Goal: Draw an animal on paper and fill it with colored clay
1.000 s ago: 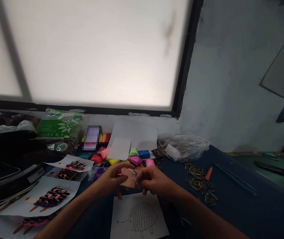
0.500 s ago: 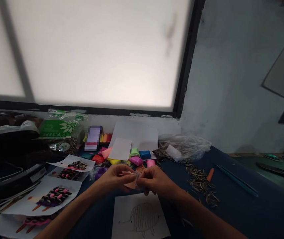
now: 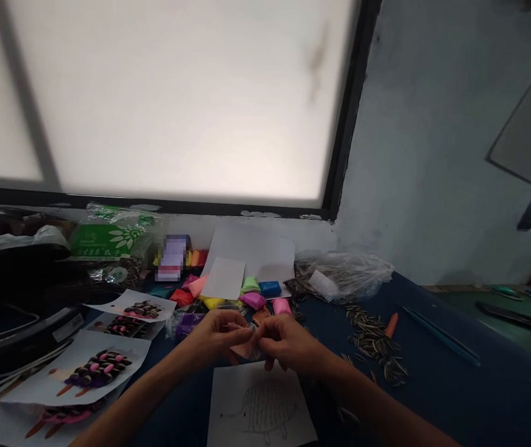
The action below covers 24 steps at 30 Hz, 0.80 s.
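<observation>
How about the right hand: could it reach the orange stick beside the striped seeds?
Probably yes: the orange stick lies uncovered beside the striped seeds, to the right of the right hand. That hand appears to pinch a small packet, so it might have to let go first.

Dark-framed pale window [image 3: 177, 105] above grey wall [image 3: 414, 155], right

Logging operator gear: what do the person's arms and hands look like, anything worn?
Left hand and right hand: no gloves; no rings discernible in the dim light. Left forearm and right forearm: no sleeves, watch, bracelet or cables visible.
</observation>
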### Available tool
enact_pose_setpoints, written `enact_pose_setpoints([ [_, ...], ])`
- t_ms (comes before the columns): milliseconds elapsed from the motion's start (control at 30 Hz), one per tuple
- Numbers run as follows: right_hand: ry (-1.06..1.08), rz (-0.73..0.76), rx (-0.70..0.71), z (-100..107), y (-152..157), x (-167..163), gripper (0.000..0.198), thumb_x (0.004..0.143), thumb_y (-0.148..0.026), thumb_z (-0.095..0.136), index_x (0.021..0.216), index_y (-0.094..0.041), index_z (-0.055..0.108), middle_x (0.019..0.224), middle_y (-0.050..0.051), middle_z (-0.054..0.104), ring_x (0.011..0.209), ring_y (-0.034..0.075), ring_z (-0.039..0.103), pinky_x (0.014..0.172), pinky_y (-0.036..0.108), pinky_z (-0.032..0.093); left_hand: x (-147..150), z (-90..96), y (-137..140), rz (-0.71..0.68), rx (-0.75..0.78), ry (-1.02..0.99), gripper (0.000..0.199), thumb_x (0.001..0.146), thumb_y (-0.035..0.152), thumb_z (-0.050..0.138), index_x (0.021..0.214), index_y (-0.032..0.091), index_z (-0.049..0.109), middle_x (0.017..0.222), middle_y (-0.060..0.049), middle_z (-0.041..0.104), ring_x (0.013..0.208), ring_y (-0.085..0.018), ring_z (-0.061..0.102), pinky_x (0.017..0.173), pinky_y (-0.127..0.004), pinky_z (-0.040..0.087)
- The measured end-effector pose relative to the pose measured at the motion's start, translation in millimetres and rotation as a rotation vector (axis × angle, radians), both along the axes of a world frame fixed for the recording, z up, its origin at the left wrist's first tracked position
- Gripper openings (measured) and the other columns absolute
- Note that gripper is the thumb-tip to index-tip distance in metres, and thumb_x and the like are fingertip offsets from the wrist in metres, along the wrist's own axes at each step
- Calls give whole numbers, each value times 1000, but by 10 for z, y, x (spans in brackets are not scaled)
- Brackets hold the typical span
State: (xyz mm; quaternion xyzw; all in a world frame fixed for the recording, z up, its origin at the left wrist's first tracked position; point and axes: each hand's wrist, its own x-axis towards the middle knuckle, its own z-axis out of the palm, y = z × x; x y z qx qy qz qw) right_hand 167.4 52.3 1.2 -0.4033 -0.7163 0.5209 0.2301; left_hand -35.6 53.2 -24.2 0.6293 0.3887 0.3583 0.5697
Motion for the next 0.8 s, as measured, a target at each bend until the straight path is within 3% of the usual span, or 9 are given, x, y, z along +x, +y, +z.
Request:
enact_pose_setpoints([
  [100,22,-7,-16,14,-2,8,8,82,-16,63,75,-15,67,65,-3,62,51,7,60,41,15,38,-2,46,-18,-7,-2,-11,52,71,66,82,81,17,70,74,-3,72,71,-22,70,59,-28,56],
  [267,70,7,-71,55,1,45,10,74,-23,70,72,-17,63,63,-4,62,50,9,59,41,17,36,-84,115,-27,-22,-29,-28,53,69,59,86,98,16,74,84,-5,74,76,-22,72,64,-29,58],
  [500,114,-67,-55,41,38,52,8,70,-20,69,70,-17,62,65,-4,63,48,7,54,43,19,37,-212,36,45,4,-41,-47,65,68,58,88,110,14,68,84,-7,76,71,-22,73,61,-30,58],
  [800,91,30,-87,11,48,82,4,68,-18,71,68,-16,68,56,-7,58,44,6,48,42,18,37,-83,-4,28,9,14,-20,49,70,57,86,79,18,59,66,0,69,52,-17,68,49,-26,53],
])
